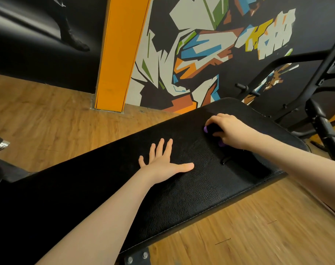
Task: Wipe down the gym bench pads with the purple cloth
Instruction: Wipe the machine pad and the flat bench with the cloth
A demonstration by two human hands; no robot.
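Place: it was a gym.
Equipment: a black padded bench [182, 188] stood beside a black steel rack [304, 77].
Walls: a bright angular mural [197, 54] and an orange pillar [120, 54].
Floor: wood planks [48, 115].

1. Warm indoor light, moderately bright; wood floor [48, 119] evenly lit.
2. Black bench pad [182, 188] is crushed to near-black at left, with grain visible only mid-right.
3. Soft sheen on the dark wall [29, 25] top left.
4. Strong wide-angle bending at the edges.
5. Slight blur at the bottom right.
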